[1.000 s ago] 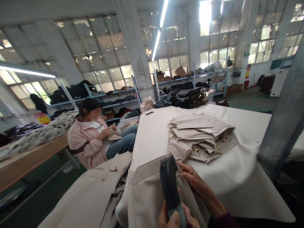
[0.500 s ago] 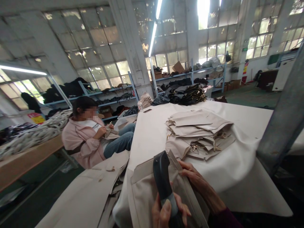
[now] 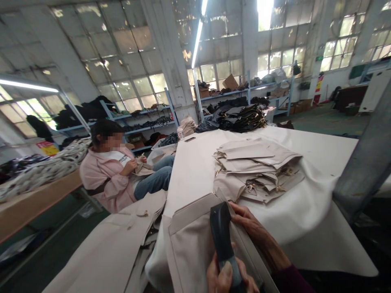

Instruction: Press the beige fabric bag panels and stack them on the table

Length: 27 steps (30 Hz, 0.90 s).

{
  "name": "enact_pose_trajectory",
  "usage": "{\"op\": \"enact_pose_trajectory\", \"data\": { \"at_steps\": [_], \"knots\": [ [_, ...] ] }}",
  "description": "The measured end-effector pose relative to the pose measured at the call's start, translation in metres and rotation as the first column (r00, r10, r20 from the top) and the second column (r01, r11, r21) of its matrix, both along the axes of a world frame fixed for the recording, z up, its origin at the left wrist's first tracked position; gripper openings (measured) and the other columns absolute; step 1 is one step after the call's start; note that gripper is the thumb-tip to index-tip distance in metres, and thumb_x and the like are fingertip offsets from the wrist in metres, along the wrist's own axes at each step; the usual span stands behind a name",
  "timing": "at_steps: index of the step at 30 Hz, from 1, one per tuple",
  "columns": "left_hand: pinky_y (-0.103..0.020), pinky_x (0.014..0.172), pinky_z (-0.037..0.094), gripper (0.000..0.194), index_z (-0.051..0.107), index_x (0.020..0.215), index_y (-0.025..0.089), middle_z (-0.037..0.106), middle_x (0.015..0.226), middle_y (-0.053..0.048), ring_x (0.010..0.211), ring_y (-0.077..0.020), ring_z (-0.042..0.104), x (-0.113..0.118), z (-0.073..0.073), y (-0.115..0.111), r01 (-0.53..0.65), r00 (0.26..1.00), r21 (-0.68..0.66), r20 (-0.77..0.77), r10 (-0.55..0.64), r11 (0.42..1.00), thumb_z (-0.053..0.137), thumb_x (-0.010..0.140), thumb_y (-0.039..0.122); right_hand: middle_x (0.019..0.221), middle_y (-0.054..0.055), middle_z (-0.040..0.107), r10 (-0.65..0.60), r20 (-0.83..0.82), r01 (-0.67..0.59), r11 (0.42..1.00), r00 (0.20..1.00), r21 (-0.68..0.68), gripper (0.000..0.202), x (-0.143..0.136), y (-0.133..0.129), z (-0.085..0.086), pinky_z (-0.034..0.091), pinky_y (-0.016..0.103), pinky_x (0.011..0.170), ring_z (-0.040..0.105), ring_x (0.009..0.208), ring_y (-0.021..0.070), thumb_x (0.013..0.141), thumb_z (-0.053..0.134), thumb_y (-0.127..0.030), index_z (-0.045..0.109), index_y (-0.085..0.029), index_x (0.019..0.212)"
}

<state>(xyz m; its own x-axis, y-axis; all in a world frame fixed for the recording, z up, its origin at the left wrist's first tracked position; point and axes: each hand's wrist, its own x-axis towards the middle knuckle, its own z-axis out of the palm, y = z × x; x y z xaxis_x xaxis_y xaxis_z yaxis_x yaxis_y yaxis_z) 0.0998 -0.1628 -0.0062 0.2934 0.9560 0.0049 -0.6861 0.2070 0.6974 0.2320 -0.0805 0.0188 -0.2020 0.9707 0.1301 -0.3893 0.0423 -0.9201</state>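
My left hand [image 3: 224,272], low in the view, is closed around a black hand-held tool [image 3: 221,228] with a curved head and a greyish part on its handle. Its exact kind I cannot make out. Beneath the tool lies a beige leather-like bag [image 3: 191,236] with a folded band along its top edge. From the right, my right hand [image 3: 246,219], below a dark purple sleeve, grips the bag's far right edge near the tool's head. Whether the tool touches the bag surface is unclear.
A pile of beige bags with metal clasps [image 3: 256,171] lies on the white-covered table [image 3: 189,171]. More beige pieces [image 3: 106,244] are stacked at the left. A seated person in pink [image 3: 106,175] handles a beige piece. A metal post [image 3: 363,150] stands at right.
The black tool and my left hand have shifted right and slightly down across the bag. My right hand keeps its grip on the edge. The view has shifted slightly.
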Motion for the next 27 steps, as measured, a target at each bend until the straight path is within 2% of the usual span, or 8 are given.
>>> {"op": "enact_pose_trajectory", "data": {
  "at_steps": [6, 10, 14, 17, 22, 27],
  "knots": [
    [-0.026, 0.046, 0.047, 0.046, 0.059, 0.109, 0.017, 0.058, 0.063, 0.000, 0.044, -0.0139, 0.058, -0.004, 0.009, 0.005, -0.052, 0.997, 0.080, -0.052, 0.056, 0.995, 0.065, 0.075, 0.048, 0.118, 0.000, 0.066, -0.010, 0.008, 0.010, 1.000, 1.000, -0.016, 0.034, 0.004, 0.003, -0.009, 0.048, 0.029, 0.074, 0.064, 0.086, 0.0221, 0.076, 0.068, -0.027, 0.069, -0.029, 0.110],
    [-0.025, 0.046, 0.046, 0.044, 0.059, 0.108, 0.017, 0.059, 0.064, 0.000, 0.043, -0.0133, 0.058, -0.006, 0.007, 0.006, -0.072, 0.995, 0.111, -0.058, 0.079, 0.991, 0.065, 0.076, 0.047, 0.113, 0.000, 0.068, 0.006, 0.012, -0.006, 1.000, 1.000, 0.001, 0.037, 0.003, 0.005, -0.012, 0.047, 0.026, 0.072, 0.063, 0.086, 0.0204, 0.076, 0.065, -0.023, 0.068, -0.026, 0.113],
    [-0.025, 0.045, 0.045, 0.044, 0.059, 0.111, 0.018, 0.059, 0.063, 0.000, 0.041, -0.0126, 0.057, -0.006, 0.005, 0.010, -0.157, 0.985, 0.134, -0.052, 0.165, 0.979, 0.065, 0.076, 0.045, 0.107, 0.000, 0.069, 0.015, 0.020, -0.016, 1.000, 1.000, 0.022, 0.038, 0.003, 0.009, -0.017, 0.045, 0.026, 0.075, 0.061, 0.090, 0.0206, 0.075, 0.065, -0.022, 0.067, -0.023, 0.113],
    [-0.024, 0.045, 0.045, 0.045, 0.058, 0.113, 0.018, 0.060, 0.064, 0.000, 0.041, -0.0123, 0.057, -0.007, 0.007, 0.011, -0.195, 0.978, 0.148, -0.045, 0.204, 0.969, 0.064, 0.077, 0.044, 0.098, 0.002, 0.071, 0.038, 0.017, -0.038, 0.999, 0.999, 0.031, 0.041, 0.003, 0.012, -0.017, 0.046, 0.028, 0.072, 0.060, 0.086, 0.0220, 0.071, 0.065, -0.022, 0.067, -0.020, 0.112],
    [-0.027, 0.052, 0.049, 0.044, 0.058, 0.113, 0.016, 0.059, 0.067, 0.000, 0.044, -0.0118, 0.057, -0.011, 0.013, 0.004, -0.182, 0.980, 0.202, -0.047, 0.195, 0.962, 0.063, 0.078, 0.042, 0.093, 0.002, 0.071, 0.058, 0.005, -0.059, 0.998, 0.998, 0.039, 0.040, 0.000, 0.009, -0.012, 0.045, 0.026, 0.065, 0.061, 0.077, 0.0195, 0.073, 0.059, -0.021, 0.067, -0.019, 0.113],
    [-0.027, 0.052, 0.048, 0.043, 0.057, 0.114, 0.016, 0.058, 0.069, -0.002, 0.048, -0.0135, 0.058, -0.013, 0.017, -0.006, -0.114, 0.986, 0.208, -0.099, 0.137, 0.971, 0.059, 0.081, 0.043, 0.096, 0.002, 0.071, -0.010, 0.042, 0.009, 1.000, 0.999, 0.021, 0.036, 0.003, 0.008, -0.011, 0.045, 0.025, 0.065, 0.061, 0.078, 0.0194, 0.075, 0.060, -0.022, 0.068, -0.023, 0.109]
  ]
}}
